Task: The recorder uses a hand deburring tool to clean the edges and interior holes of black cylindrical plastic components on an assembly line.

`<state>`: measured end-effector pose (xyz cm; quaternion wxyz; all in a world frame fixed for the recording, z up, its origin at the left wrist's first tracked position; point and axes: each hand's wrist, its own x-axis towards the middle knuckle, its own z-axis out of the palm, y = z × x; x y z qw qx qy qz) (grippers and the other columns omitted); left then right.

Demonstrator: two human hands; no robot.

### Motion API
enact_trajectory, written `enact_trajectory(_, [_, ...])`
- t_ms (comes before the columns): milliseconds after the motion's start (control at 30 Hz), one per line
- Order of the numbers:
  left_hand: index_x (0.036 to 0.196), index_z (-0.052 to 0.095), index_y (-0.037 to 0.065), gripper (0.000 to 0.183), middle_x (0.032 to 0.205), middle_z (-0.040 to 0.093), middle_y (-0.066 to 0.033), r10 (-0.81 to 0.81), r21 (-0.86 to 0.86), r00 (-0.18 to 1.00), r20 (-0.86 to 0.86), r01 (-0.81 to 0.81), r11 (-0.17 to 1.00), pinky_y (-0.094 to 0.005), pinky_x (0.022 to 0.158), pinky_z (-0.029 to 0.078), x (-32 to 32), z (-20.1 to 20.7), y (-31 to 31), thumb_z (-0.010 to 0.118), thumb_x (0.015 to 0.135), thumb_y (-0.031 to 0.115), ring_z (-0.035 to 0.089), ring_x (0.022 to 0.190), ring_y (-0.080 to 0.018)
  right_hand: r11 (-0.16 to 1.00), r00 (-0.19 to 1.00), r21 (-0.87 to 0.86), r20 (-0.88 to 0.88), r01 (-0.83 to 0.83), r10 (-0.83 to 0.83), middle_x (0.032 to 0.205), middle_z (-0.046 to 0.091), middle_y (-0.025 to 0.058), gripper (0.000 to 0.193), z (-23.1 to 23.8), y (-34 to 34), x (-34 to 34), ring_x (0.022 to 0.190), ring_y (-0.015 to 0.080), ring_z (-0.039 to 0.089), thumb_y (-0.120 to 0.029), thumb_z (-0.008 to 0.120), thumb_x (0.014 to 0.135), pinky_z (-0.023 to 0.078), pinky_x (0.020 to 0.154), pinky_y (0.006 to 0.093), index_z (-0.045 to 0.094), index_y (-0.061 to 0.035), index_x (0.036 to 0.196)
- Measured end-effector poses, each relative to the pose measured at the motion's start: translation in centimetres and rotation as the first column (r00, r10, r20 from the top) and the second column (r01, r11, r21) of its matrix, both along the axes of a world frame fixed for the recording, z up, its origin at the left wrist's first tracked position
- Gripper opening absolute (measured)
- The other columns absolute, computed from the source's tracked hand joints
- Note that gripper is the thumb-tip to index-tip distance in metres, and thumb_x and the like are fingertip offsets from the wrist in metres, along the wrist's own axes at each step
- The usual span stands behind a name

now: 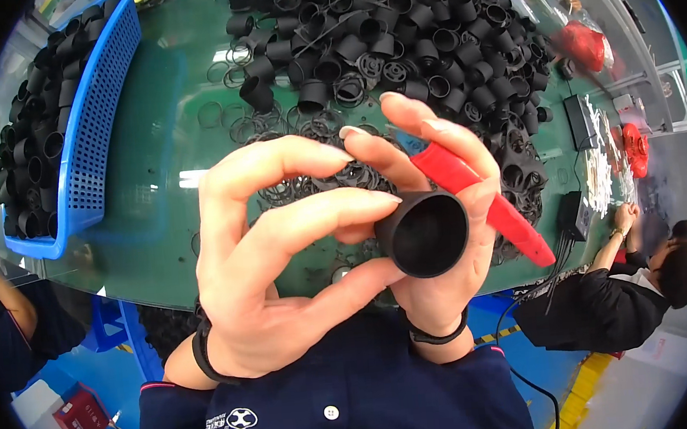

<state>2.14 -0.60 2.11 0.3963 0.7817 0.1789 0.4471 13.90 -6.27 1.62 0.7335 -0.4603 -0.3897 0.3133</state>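
A short black plastic tube (427, 236) is held in front of my chest, its open round end facing up toward me. My left hand (258, 263) is closed on its left side, with the thumb below and a fingertip on the upper rim. My right hand (437, 300) is behind and to the right of the tube, its fingers curled upward. A slim red-handled tool (516, 228) lies slantwise in those right fingers. The tool's working end is hidden, so its kind cannot be told. Whether the right palm also supports the tube is unclear.
A heap of black tubes (392, 22) and thin black rings (258, 124) covers the far middle of the green table (154, 149). At left stands a blue basket (98, 121) full of tubes. Black boxes with cables (575, 215) sit at right. Other people work at both sides.
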Motion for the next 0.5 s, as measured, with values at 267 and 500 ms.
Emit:
enact_trajectory(267, [0.092, 0.054, 0.003, 0.038, 0.109, 0.044, -0.0159, -0.03, 0.113, 0.999, -0.029, 0.033, 0.993, -0.036, 0.086, 0.035, -0.1, -0.3, 0.4, 0.073, 0.059, 0.006, 0.045, 0.1, -0.0248, 0.997, 0.981, 0.053, 0.189, -0.058, 0.047, 0.12, 0.039, 0.0227, 0.048, -1.0, 0.0, 1.2, 0.096, 0.0342, 0.054, -0.042, 0.033, 0.089, 0.043, 0.085, 0.043, 0.036, -0.0013, 0.115])
enact_trajectory(500, [0.095, 0.053, 0.003, 0.043, 0.11, 0.042, -0.0172, -0.034, 0.039, 0.998, 0.045, 0.032, 0.999, -0.036, 0.087, 0.034, 0.1, -0.7, 0.3, 0.073, 0.058, 0.006, 0.044, 0.1, -0.0246, 0.994, 0.959, 0.091, 0.281, -0.062, 0.034, 0.12, 0.039, 0.0241, 0.044, -1.9, 0.1, 1.6, 0.096, 0.0338, 0.054, -0.037, 0.034, 0.09, 0.046, 0.081, 0.042, 0.037, -0.0004, 0.114])
